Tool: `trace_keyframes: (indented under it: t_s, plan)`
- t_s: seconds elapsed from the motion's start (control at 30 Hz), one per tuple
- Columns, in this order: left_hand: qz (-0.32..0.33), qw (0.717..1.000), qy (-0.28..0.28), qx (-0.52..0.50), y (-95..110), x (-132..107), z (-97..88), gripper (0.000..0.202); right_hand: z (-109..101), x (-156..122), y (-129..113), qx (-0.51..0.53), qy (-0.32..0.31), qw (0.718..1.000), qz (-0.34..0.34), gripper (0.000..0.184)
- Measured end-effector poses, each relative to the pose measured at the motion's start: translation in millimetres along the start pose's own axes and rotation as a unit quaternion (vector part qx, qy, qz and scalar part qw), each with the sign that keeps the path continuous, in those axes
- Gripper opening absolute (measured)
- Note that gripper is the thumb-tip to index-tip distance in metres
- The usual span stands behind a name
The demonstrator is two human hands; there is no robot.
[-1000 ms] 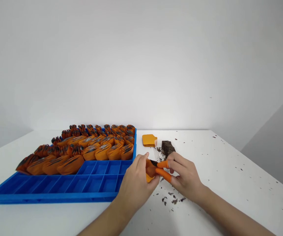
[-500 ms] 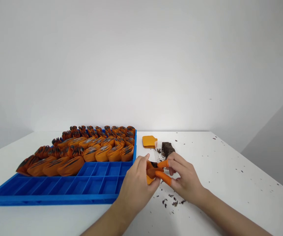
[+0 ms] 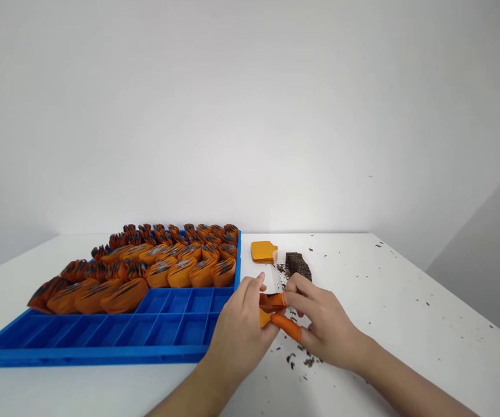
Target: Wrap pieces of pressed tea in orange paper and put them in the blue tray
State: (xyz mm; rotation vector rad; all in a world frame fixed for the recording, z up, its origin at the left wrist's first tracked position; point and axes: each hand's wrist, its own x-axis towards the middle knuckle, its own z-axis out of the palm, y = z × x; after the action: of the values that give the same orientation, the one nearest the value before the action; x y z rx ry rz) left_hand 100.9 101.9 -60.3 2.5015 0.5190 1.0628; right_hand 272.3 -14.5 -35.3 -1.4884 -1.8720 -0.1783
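Note:
My left hand [image 3: 243,318] is closed around a small orange paper packet [image 3: 265,316], which is partly hidden behind the fingers and thumb. My right hand [image 3: 326,321] wears orange finger cots [image 3: 288,328] on the thumb and index finger. Those two fingertips pinch at the packet's right-hand edge, around its open mouth. What is inside the packet is hidden. Just beyond the right hand stands a stack of thin dark brown pieces [image 3: 298,266]. A pile of flat orange packets [image 3: 263,251] lies behind the left hand.
To the left sits a blue compartment tray [image 3: 102,351]; its rear rows hold many filled orange packets [image 3: 124,296], while the front compartments show bare blue. Dark crumbs [image 3: 308,362] are scattered over the white table [image 3: 406,301]. A white wall [image 3: 250,116] rises behind.
My right fingertips have shifted slightly left against the packet. The dark material visible at its mouth half a second ago no longer shows. My left hand has stayed nearly still.

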Motion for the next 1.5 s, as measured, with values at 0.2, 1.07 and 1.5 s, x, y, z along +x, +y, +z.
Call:
trace_keyframes:
  t_s: [0.2, 1.07, 1.5]
  plan:
    - [0.004, 1.0, 0.005, -0.006, -2.6, -0.9, 1.6, 0.069, -2.9, 0.1, -1.3, 0.002, -0.023, 1.0, 0.018, 0.015]
    - [-0.037, 0.995, -0.018, -0.096, 4.1, 3.2, -0.5, 0.046, -2.4, -1.7, 22.9, 0.116, 0.062, 0.991, 0.009, 0.013]
    - [0.067, 0.995, -0.029, -0.062, 2.2, 11.5, -11.9, 0.017, -5.5, -1.7, 31.0, 0.01, 0.028, 0.999, -0.024, 0.015]
